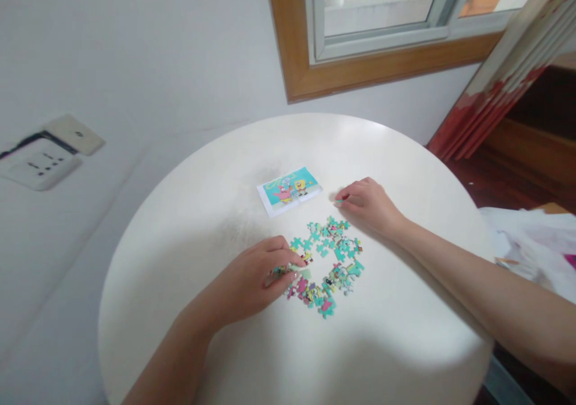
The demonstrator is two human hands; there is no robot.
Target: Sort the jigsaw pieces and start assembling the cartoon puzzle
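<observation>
Loose jigsaw puzzle pieces, mostly turquoise with bits of pink and yellow, lie in a rough ring on the round white table. My left hand reaches over the left side of the ring. Its thumb and index finger close on a pale green puzzle piece, and the hand hides some pieces beneath it. Beyond the ring at the right, my right hand rests on the tabletop, fingertips pinching a small green puzzle piece that is mostly covered.
A picture card with cartoon figures lies past the pieces, left of my right hand. A white wall with a socket borders the table. Behind stands a wood-framed window; a red and cream curtain hangs at the right.
</observation>
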